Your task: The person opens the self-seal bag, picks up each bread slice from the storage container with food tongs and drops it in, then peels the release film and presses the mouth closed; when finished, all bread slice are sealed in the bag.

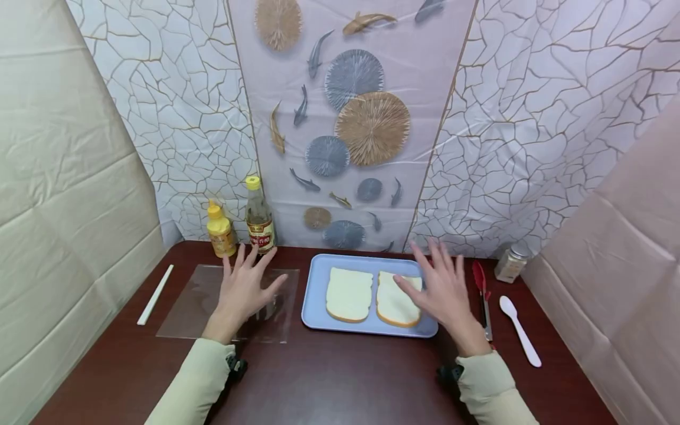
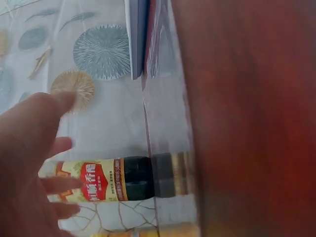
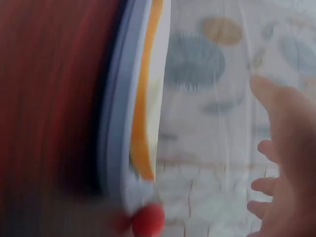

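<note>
Both arms are in pale sage-green long sleeves, soft fabric with a bit of bunching at the cuffs. Each wrist has a small black camera mount strapped underneath. The hands themselves are bare, nothing on them.

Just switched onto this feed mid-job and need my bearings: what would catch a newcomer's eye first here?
Two slices of white bread lie side by side on a light blue tray at the middle of the dark wooden table. Both hands are spread open with nothing in them: the left hand above a clear plastic sheet, the right hand above the tray's right end. A dark sauce bottle stands at the back.
</note>
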{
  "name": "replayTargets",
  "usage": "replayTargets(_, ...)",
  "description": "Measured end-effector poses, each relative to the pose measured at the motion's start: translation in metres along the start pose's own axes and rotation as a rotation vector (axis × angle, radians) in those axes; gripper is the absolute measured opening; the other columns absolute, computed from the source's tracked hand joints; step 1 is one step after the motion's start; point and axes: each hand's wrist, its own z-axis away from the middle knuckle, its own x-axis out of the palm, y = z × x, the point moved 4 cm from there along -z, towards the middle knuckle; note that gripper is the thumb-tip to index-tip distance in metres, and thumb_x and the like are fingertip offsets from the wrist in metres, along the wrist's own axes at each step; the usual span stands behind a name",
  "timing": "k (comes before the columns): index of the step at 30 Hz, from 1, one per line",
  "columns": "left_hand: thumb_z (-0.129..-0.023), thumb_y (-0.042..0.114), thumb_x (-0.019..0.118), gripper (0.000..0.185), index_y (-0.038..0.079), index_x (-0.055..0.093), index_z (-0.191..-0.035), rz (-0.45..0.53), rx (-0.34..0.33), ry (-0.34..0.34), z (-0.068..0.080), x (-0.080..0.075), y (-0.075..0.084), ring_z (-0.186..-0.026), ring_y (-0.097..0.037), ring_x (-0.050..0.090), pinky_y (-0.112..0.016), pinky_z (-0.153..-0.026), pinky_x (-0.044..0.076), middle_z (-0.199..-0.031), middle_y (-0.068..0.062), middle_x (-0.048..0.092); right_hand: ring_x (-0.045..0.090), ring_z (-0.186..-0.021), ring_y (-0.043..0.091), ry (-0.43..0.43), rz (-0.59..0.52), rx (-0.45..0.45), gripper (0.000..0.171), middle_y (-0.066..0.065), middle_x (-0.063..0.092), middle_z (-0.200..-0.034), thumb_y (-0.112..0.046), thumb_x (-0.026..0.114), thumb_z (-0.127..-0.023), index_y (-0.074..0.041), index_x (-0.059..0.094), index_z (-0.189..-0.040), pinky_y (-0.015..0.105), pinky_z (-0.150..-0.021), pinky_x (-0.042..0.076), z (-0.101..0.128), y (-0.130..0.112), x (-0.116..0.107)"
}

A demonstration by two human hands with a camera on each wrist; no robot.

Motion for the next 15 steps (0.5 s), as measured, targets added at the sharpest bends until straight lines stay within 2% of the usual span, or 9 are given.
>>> replayTargets(3, -0.101, 0.046, 0.075, 0.063, 0.020, 0.059, -0.156, 0.056, 0.074, -0.016, 0.009, 0.000, -0.007, -0.157, -0.049, 0.042, -0.075, -0.127, 0.026, -0.161, -0.023, 0.055, 0.038, -0.158, 0.048, 0.041, -0.065, -0.095, 0.080, 0.024, 0.038, -0.172, -0.053, 0.074, -0.098, -0.014, 0.048, -0.164, 0.072, -0.127, 0.029, 0.000, -0.030, 0.011)
replayTargets(7, -0.101, 0.031, 0.078, 0.047, 0.012, 0.069, -0.144, 0.157, 0.176, -0.078, 0.016, 0.002, -0.011, -0.139, -0.041, 0.064, -0.063, -0.114, 0.050, -0.145, -0.018, 0.070, 0.053, -0.148, 0.047, 0.002, -0.183, -0.211, 0.069, 0.023, 0.047, -0.167, -0.038, 0.077, -0.100, -0.006, 0.055, -0.156, 0.066, -0.118, 0.046, -0.001, -0.082, 0.031)
replayTargets(11, -0.103, 0.026, 0.077, 0.039, 0.009, 0.072, -0.138, 0.252, 0.232, -0.203, 0.020, 0.007, -0.013, -0.131, -0.032, 0.070, -0.055, -0.108, 0.057, -0.138, -0.011, 0.075, 0.055, -0.148, 0.043, -0.155, -0.262, -0.319, 0.064, 0.021, 0.051, -0.165, -0.034, 0.074, -0.102, -0.004, 0.055, -0.156, 0.060, -0.119, 0.048, -0.002, -0.139, 0.054)
replayTargets(15, -0.103, 0.023, 0.077, 0.041, 0.006, 0.071, -0.140, 0.292, 0.264, -0.273, 0.021, 0.010, -0.016, -0.135, -0.034, 0.067, -0.057, -0.111, 0.055, -0.142, -0.014, 0.072, 0.056, -0.149, 0.032, -0.362, -0.305, -0.371, 0.058, 0.016, 0.057, -0.161, -0.036, 0.065, -0.109, -0.005, 0.054, -0.157, 0.048, -0.122, 0.048, -0.004, -0.190, 0.073)
